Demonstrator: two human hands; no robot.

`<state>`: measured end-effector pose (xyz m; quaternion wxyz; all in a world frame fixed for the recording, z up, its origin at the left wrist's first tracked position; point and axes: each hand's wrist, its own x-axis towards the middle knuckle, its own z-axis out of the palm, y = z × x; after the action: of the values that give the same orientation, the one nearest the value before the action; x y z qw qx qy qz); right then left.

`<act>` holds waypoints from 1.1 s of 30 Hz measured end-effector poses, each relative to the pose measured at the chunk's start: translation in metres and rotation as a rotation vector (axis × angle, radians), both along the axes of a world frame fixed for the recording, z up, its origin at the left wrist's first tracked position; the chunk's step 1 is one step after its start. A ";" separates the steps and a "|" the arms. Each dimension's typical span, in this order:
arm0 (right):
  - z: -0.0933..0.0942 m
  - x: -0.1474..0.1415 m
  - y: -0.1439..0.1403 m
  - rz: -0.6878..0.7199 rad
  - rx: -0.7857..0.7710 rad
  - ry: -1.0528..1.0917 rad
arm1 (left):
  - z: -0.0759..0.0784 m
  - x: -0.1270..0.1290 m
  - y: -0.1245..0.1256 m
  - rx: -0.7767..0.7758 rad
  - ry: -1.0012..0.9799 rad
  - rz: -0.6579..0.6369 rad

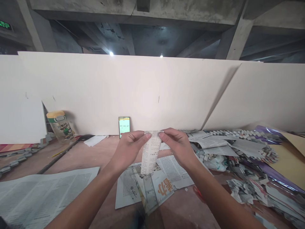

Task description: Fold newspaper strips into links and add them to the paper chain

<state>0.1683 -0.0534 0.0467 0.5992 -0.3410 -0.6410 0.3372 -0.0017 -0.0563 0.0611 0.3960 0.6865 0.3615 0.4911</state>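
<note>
On the reddish worktable (95, 159), frame centre, my left hand (130, 148) and right hand (177, 144) pinch a newspaper strip (150, 152) by its top corners, keeping it hanging flat.

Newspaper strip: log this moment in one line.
left hand pinches printed newspaper strip top | right hand pinches top | strip hangs above reddish table

1. The one camera sits on my head and looks forward and slightly down over the wooden table (95, 152).
2. It faces the white board wall (147, 92) at the far edge of the table; above the wall it takes in the concrete ceiling (166, 19).
3. It is close: my left hand (130, 148) and right hand (178, 146) fill the centre, in front of the wall, forearms entering from the bottom edge.
4. There is no second view to share anything with.
</note>
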 end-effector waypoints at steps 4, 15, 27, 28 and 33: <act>-0.002 0.001 0.002 0.000 0.025 0.007 | 0.000 0.000 0.000 0.003 -0.003 0.009; -0.002 0.002 0.002 0.019 -0.027 0.077 | -0.001 -0.001 0.000 -0.005 -0.001 -0.037; -0.002 0.001 0.002 -0.010 -0.021 0.042 | 0.000 0.000 -0.001 0.002 0.004 0.000; -0.002 0.001 0.002 -0.009 -0.024 0.042 | 0.000 0.000 -0.001 0.000 0.003 -0.002; -0.001 0.000 0.001 -0.012 -0.026 0.045 | 0.000 0.000 0.000 -0.004 0.003 -0.004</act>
<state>0.1683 -0.0521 0.0452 0.6110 -0.3450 -0.6209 0.3496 -0.0017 -0.0566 0.0607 0.3980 0.6871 0.3618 0.4885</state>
